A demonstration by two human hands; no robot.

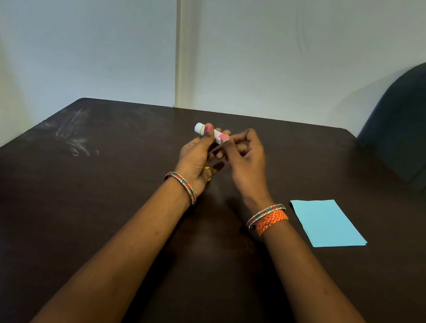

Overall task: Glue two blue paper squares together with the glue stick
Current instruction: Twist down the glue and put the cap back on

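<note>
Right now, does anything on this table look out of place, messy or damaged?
Only minor things. Pale scuffs or smears mark the dark table at its far left. The blue paper lies askew to the table edge on the right. Both hands hold the glue stick normally; nothing looks spilled.

Colours on a dark brown table (86, 225)

A white glue stick (208, 132) with yellow and pink bands is seen; the paper (328, 223) is light blue, the bangles (182, 186) red-and-green patterned, the wristband (271, 222) orange, woven.

head-worn view, looking forward and down, close over dark table (86, 225)
</note>
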